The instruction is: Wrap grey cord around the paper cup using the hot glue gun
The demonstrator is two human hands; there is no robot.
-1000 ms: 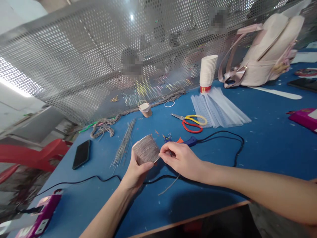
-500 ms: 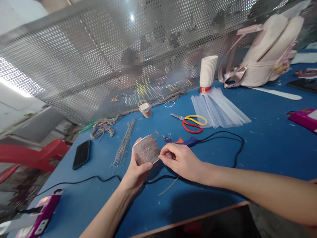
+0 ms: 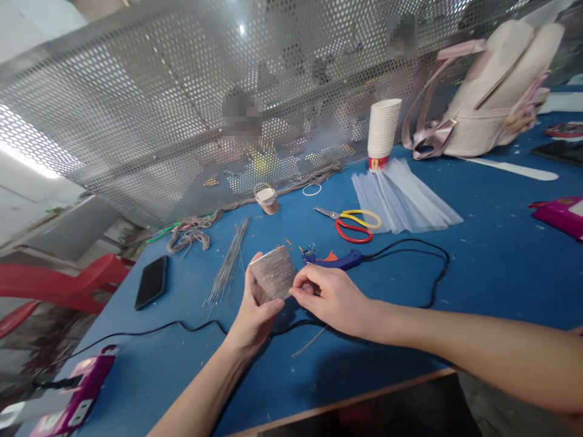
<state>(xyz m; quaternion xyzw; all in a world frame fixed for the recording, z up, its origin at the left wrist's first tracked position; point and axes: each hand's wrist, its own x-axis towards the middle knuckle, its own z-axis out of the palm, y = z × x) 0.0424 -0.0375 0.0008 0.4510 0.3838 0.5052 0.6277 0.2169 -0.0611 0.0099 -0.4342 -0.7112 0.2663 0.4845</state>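
Observation:
My left hand (image 3: 255, 312) holds a cup-shaped piece wrapped in grey-brown cord (image 3: 274, 274), tilted on its side, with the thumb along its lower edge. At the right edge of this piece, the thumb and forefinger of my right hand (image 3: 330, 298) are pinched together; whatever lies between them is too small to make out. Just behind my right hand lies a blue glue gun (image 3: 344, 261) with an orange trigger. A short cord end (image 3: 310, 342) lies on the blue table (image 3: 364, 388) below my right hand.
Scissors (image 3: 357, 224), a clear strip bundle (image 3: 405, 200), stacked paper cups (image 3: 384, 130) and a backpack (image 3: 478, 115) stand or lie behind and right. Thin wires (image 3: 230, 261), a small basket (image 3: 268, 201) and a phone (image 3: 152, 282) are farther left. A black cable (image 3: 159, 329) crosses the table.
The wrapped piece has turned and tilted slightly in my left hand. My right hand's pinched fingers have shifted a little to the left along with its edge.

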